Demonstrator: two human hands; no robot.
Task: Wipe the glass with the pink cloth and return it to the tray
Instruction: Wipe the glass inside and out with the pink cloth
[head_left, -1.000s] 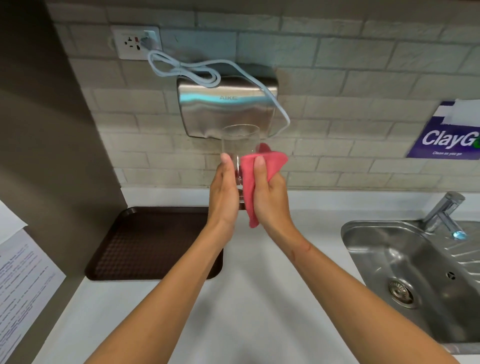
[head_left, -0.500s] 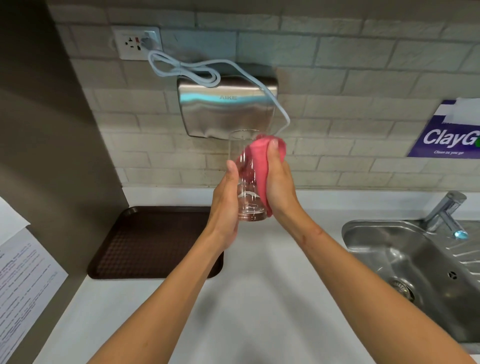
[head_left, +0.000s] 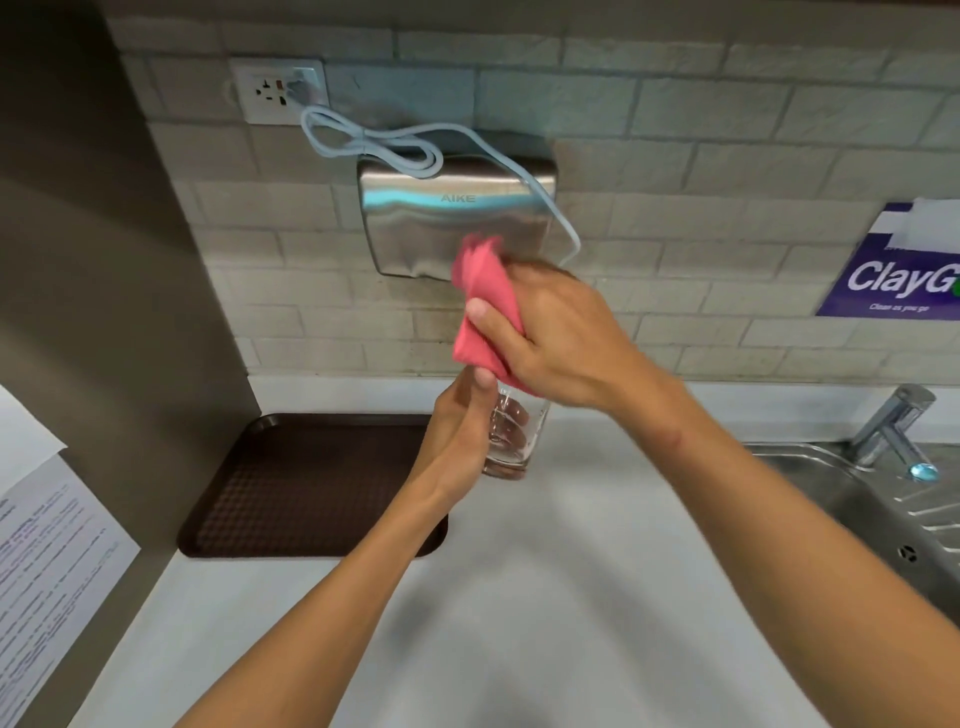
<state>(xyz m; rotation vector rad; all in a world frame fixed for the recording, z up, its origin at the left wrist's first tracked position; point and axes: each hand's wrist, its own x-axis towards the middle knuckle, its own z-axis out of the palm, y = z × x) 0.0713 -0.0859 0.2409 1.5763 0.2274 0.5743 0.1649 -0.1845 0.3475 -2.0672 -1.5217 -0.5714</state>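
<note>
A clear drinking glass is held upright above the white counter, just right of the tray. My left hand wraps around its left side, fingers showing through the glass. My right hand sits over the top of the glass, gripping the bunched pink cloth, which covers the rim and sticks up in front of the hand dryer. The rim of the glass is hidden by cloth and hand. The dark brown tray lies on the counter at the left with nothing on it.
A steel hand dryer with a white cable hangs on the brick wall behind the hands. A steel sink and tap are at the right. A dark cabinet side with a taped paper sheet stands at the left.
My left hand has lowered the glass toward the counter. My right hand has moved the cloth from the glass's side up over its top.
</note>
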